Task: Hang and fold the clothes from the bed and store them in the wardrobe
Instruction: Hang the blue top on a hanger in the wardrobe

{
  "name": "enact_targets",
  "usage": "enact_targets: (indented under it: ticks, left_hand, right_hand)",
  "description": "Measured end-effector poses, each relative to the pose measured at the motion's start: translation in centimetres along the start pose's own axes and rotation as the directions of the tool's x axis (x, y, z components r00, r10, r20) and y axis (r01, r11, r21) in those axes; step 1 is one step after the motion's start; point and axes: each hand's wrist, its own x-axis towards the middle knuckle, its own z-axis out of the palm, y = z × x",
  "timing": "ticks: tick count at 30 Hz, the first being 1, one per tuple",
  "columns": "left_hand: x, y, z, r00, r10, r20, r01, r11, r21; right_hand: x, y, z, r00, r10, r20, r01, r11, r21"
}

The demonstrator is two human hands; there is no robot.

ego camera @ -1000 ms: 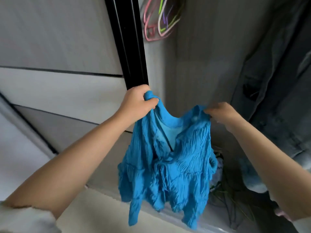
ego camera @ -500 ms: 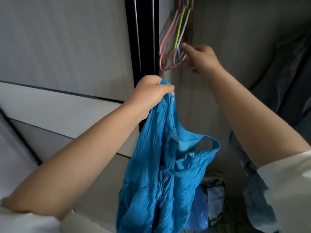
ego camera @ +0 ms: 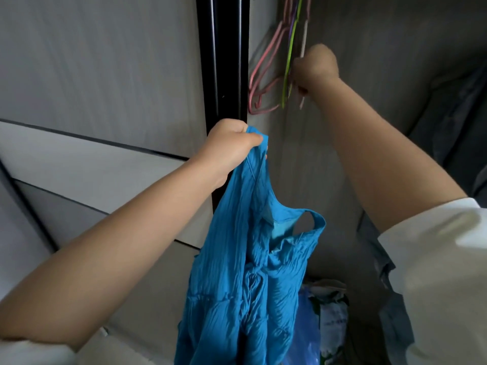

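A crinkled blue sleeveless garment point(ego camera: 253, 280) hangs in front of the open wardrobe, bunched at one shoulder in my left hand point(ego camera: 232, 146). The other shoulder strap droops loose at the right. Up inside the wardrobe, several thin wire hangers dangle together: pink ones point(ego camera: 263, 75), a green one point(ego camera: 290, 56) and a white one point(ego camera: 304, 35). My right hand point(ego camera: 315, 69) is raised among them, its fingers curled round the white hanger's wire, beside the green one.
A black vertical door frame point(ego camera: 226, 61) stands just left of the hangers, with grey sliding panels point(ego camera: 105, 75) further left. Dark grey clothes point(ego camera: 453, 114) hang at the right. Plastic bags point(ego camera: 324, 320) lie on the wardrobe floor below the garment.
My right hand let go of the blue garment's shoulder, rose to the hangers and closed on the white one. The garment now hangs from my left hand alone.
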Motion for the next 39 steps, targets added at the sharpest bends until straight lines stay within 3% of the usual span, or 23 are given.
enact_targets:
  ticks: [6,10,13,20,23,25,28,30,34,39]
  left_hand:
    - [0.5,-0.8,0.8,0.995,0.042,-0.092,-0.048,0.997,-0.059]
    - [0.8,0.3,2.3,0.993,-0.075,-0.086,0.064,0.99,-0.125]
    - [1.1,0.4,3.4,0.986,-0.151,-0.072,0.134,0.971,-0.2]
    - [2.2,-1.0,6.9,0.986,-0.16,-0.038,0.139,0.938,-0.318]
    - [2.8,-1.3,9.1,0.981,-0.192,0.032,0.19,0.902,-0.387]
    - [2.1,-1.7,11.2,0.966,-0.213,0.149,0.256,0.877,-0.408]
    - [0.4,-2.4,13.5,0.937,-0.234,0.261,0.326,0.855,-0.404]
    - [-0.9,-2.8,14.3,0.922,-0.248,0.299,0.358,0.84,-0.407]
    - [-2.7,-4.0,14.5,0.91,-0.263,0.32,0.381,0.834,-0.398]
    - [-4.1,-4.8,13.1,0.919,-0.3,0.255,0.391,0.777,-0.493]
  right_hand:
    - [0.2,-0.3,-3.0,0.995,-0.041,-0.09,0.036,0.998,-0.055]
    - [-0.6,0.4,-4.3,0.989,-0.019,-0.145,0.021,1.0,0.012]
    - [-1.8,3.5,-4.9,0.982,-0.012,-0.189,0.023,0.998,0.057]
    - [-11.7,12.0,-8.5,0.975,0.087,-0.203,-0.057,0.987,0.149]
    - [-16.8,16.1,-8.3,0.972,0.214,-0.1,-0.174,0.934,0.313]
    - [-20.3,19.1,-8.2,0.939,0.343,-0.029,-0.293,0.838,0.46]
    - [-23.4,22.0,-9.3,0.882,0.462,-0.096,-0.307,0.717,0.626]
    - [-24.7,23.2,-10.1,0.845,0.522,-0.112,-0.362,0.714,0.599]
    - [-27.9,25.0,-12.1,0.878,0.474,-0.062,-0.432,0.842,0.322]
    - [-28.8,25.7,-17.0,0.926,0.354,0.13,-0.37,0.784,0.498]
